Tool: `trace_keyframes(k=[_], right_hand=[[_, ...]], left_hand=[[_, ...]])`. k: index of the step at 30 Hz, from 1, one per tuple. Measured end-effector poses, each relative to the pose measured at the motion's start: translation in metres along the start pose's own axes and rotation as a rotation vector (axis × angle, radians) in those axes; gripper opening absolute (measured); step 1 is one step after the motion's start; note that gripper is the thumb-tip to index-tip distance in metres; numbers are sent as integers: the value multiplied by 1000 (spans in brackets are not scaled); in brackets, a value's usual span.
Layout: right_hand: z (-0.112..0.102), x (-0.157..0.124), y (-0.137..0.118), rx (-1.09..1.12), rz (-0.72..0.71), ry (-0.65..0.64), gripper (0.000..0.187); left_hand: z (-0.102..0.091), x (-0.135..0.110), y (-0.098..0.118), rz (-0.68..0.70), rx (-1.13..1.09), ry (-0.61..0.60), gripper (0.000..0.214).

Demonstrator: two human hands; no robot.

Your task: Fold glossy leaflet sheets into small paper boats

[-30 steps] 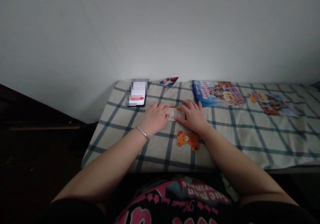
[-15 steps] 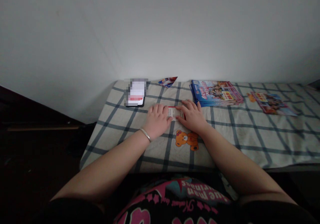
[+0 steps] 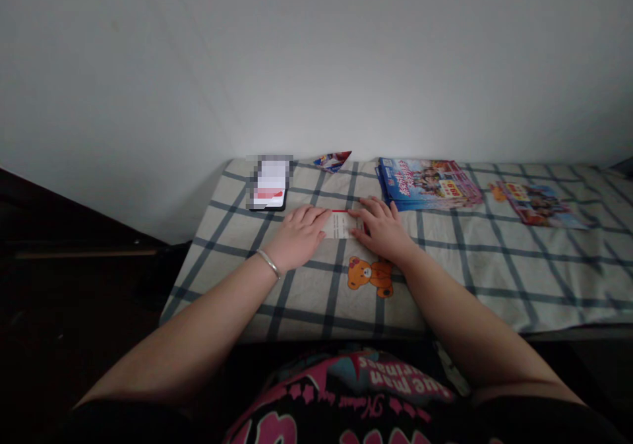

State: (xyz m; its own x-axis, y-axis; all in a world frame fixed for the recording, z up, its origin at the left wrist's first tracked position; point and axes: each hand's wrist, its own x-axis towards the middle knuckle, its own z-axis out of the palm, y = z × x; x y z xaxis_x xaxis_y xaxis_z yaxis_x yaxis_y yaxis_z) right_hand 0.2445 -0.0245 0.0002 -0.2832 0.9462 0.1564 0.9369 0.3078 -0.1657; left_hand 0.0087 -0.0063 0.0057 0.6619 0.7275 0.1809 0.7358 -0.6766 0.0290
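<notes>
On the surface (image 3: 445, 259), head view, under a checked cloth with a printed orange bear (image 3: 370, 276):

1. Slip (image 3: 341, 224), one, white paper with a red top edge and fine print too small to read. Lies flat at centre, just above the bear. Left hand (image 3: 297, 236) rests palm-down, fingers flat on the slip's left end; right hand (image 3: 383, 229) rests likewise on its right end. Hands are apart, open, pressing rather than clamped, the slip showing between them. Silver bangle (image 3: 268, 263) on the left wrist.

2. Phone (image 3: 270, 185), one, far left, screen lit and pixelated; unreadable.

3. Folded paper (image 3: 333, 161), one, red and blue, at the wall edge.

4. Leaflets (image 3: 428, 185), a stack, blue and pink, just right of the right hand; lettering illegible.

5. Leaflet (image 3: 541, 205), single, further right, apart from the stack; print illegible.

6. Shirt (image 3: 376, 391), black with pink script; "true man" is partly legible, upside down.

Containers: none visible.
</notes>
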Motion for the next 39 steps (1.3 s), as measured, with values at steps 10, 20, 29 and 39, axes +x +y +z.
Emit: trace_keyframes(k=[10,20,29,39], right_hand=[[-4,-3,8,1,-39,-75,45],[-4,-5,19,36,-64,-142,53],[-4,-5,20,17,-71,-87,52],[-9,-2,14,93,-264,53,42]], left_hand=[[8,-7,-2,-26,-42,32,49],[6,-10,-3,-38,-68,39,50],[7,-12,-7,-6,-105,75,49],[6,-10,-10,-4,-141,94,46]])
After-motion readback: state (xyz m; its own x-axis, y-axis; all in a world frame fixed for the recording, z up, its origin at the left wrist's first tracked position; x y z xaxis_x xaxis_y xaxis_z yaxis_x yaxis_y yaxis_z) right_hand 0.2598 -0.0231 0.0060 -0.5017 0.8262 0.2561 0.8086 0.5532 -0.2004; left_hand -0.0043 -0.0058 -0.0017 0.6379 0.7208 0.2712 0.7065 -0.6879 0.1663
